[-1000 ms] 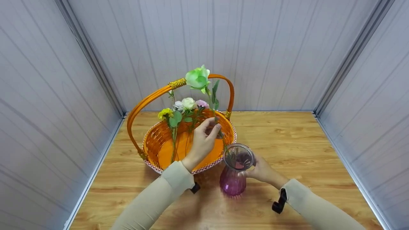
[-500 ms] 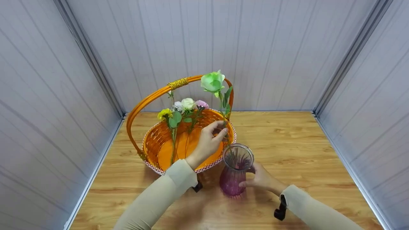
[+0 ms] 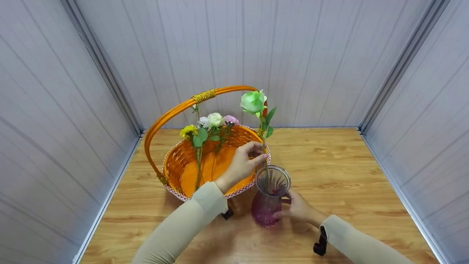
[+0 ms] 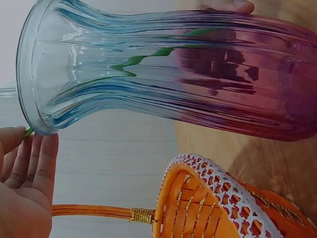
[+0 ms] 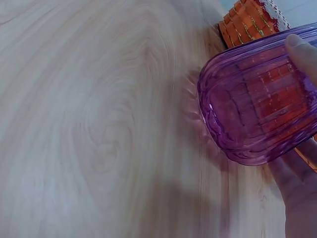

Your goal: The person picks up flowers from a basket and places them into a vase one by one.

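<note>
My left hand (image 3: 243, 163) pinches the stem of a pale green rose (image 3: 253, 102) between thumb and fingers. The bloom points up, and the lower stem passes through the mouth of a ribbed glass vase (image 3: 270, 205), clear above and purple-pink below. In the left wrist view the green stem (image 4: 143, 58) shows through the glass, with my left fingertips right at the rim. My right hand (image 3: 298, 209) holds the vase from the right side, the thumb (image 5: 299, 49) on the near face and the other fingers round behind. The vase stands upright on the wooden table.
Left of the vase stands an orange woven basket (image 3: 172, 165) with a tall arched handle (image 3: 161, 117). Inside it lean a yellow flower (image 3: 188, 131), a white rose (image 3: 215, 119) and a pink flower (image 3: 231, 120). Pale panel walls (image 3: 293, 55) enclose the table (image 3: 329, 157).
My left hand has moved right and slightly down with the green rose. Its stem now stands steeper and runs into the vase mouth. My right hand has shifted slightly lower on the vase.
</note>
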{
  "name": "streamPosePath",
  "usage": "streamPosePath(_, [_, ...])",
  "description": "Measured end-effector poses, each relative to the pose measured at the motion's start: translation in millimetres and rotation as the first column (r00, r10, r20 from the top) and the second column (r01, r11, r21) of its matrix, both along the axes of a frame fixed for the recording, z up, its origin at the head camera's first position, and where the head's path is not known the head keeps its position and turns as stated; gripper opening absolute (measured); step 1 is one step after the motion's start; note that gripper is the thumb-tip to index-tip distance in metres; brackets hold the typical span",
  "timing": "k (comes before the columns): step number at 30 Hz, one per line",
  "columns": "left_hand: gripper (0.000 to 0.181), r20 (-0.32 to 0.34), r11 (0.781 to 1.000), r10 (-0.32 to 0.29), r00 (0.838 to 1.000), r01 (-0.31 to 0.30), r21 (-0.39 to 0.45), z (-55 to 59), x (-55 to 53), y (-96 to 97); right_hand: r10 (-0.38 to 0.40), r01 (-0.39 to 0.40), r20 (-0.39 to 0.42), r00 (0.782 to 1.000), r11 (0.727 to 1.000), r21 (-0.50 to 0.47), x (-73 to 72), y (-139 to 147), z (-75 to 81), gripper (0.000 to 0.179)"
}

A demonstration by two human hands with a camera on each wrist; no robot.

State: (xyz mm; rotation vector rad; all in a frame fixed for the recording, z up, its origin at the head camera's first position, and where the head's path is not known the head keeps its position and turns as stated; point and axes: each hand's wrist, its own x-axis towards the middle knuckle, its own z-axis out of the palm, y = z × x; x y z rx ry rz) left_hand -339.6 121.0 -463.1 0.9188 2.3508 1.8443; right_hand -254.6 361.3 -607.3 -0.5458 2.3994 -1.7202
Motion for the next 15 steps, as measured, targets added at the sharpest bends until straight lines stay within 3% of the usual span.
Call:
streamPosePath(8, [0.018,0.032,0.993,-0.073,0.997,0.076,-0.090,-2.5,-0.1,2.3,0.018,-0.018,-0.012,1.000,1.000,-0.012,0.4,1.0,2.4,0.090])
streamPosePath(15, [0.017,0.027,0.977,-0.097,0.995,0.100,-0.188,-2.6,-0.8,3.3,0.023,-0.023,0.003,1.000,1.000,0.008,-1.3,0.8,-0.6,0.088])
